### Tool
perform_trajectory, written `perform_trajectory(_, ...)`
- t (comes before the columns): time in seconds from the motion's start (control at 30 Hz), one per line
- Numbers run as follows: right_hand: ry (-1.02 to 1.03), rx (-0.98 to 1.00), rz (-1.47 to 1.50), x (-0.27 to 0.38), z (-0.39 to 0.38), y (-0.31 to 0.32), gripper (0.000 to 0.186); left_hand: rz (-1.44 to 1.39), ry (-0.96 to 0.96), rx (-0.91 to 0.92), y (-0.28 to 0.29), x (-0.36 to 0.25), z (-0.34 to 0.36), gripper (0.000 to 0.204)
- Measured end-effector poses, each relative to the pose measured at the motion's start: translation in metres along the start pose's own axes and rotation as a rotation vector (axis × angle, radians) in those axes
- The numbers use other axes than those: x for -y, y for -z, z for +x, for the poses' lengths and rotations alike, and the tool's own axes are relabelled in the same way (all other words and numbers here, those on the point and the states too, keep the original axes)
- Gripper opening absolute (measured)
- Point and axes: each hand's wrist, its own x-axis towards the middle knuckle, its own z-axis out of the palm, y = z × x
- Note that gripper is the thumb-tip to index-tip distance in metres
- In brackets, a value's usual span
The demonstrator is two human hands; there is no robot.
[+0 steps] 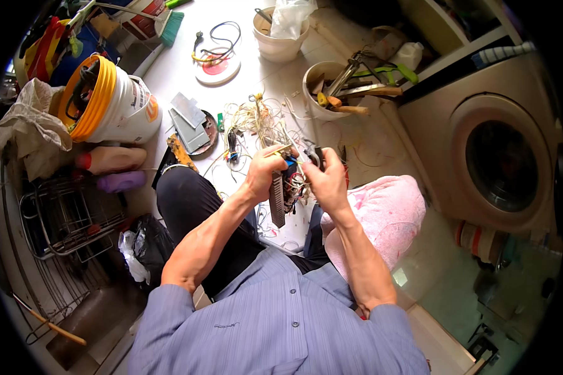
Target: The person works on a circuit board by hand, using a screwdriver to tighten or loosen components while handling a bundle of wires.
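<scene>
My left hand [264,171] is closed around the upper end of an electronic unit with a ribbed grey metal side [277,201]. Coloured wires and small parts [293,187] crowd the unit's right side. In my right hand [327,182] is a pair of dark-handled pliers [318,159], its metal head close to the wires at the unit's top. Fingers partly cover the jaws, so I cannot tell whether they touch a wire. Just beyond both hands, a tangle of pale and yellowish wires [256,122] lies on the floor. A pink towel [381,215] covers my right knee.
Flat grey metal plates [189,119] lie left of the wires. A bucket of tools [319,112] and a white bucket [280,47] stand beyond. A washing machine [444,150] is at right; a white-and-yellow bucket [125,109] and a wire rack [69,215] stand at left.
</scene>
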Motion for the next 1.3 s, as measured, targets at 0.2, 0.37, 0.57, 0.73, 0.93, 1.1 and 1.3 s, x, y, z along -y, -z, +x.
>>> perform_trajectory(0.2,0.078,-0.011,-0.156,-0.007,-0.005,0.004,0.024,-0.030,0.020,0.009,0.007,0.010,0.003,0.039)
perform_trajectory(0.37,0.328,0.040,-0.295,0.009,-0.026,-0.028,0.018,-0.076,-0.070,0.027,0.004,0.009,0.000,0.034)
perform_trajectory(0.57,0.558,-0.079,-0.566,0.005,-0.024,-0.028,0.018,-0.036,-0.021,0.057,0.007,0.017,0.011,0.040)
perform_trajectory(0.73,-0.006,0.039,0.066,-0.002,-0.013,0.020,0.018,-0.030,0.018,0.099,-0.005,0.015,0.006,0.041)
perform_trajectory(0.93,0.051,-0.005,0.056,-0.005,-0.016,0.023,0.014,0.074,-0.045,0.075,-0.006,0.015,0.005,0.043)
perform_trajectory(1.1,0.356,-0.065,-0.282,-0.018,-0.053,-0.024,0.020,-0.198,0.021,0.001,0.008,0.021,0.010,0.041)
perform_trajectory(1.3,0.008,0.043,0.302,-0.009,-0.029,0.036,0.014,-0.202,0.055,0.064,0.008,0.016,0.013,0.044)
